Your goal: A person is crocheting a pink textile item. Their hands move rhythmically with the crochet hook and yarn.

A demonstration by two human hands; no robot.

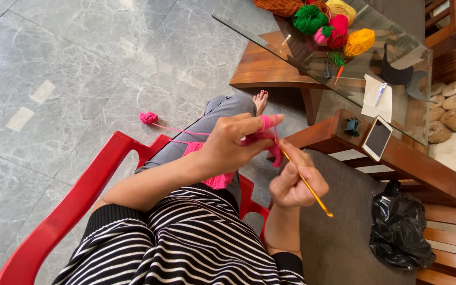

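Two hands work: left hand (233, 145) pinches tensioned pink yarn (262, 134), right hand (294, 182) grips slim golden crochet hook (307, 182) beside it.

Left of red chair (75, 200): open grey floor, only a pink yarn ball (148, 117) lying there.
Right of chair: wooden armrest (423, 169) with phone (378, 138), black bag (399, 229) blocks.
Ahead: glass table (270, 31) edge, yarn balls (333, 24).

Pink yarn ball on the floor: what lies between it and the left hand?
In the head view, a pink strand runs from the yarn ball over the grey-trousered leg toward the left hand.
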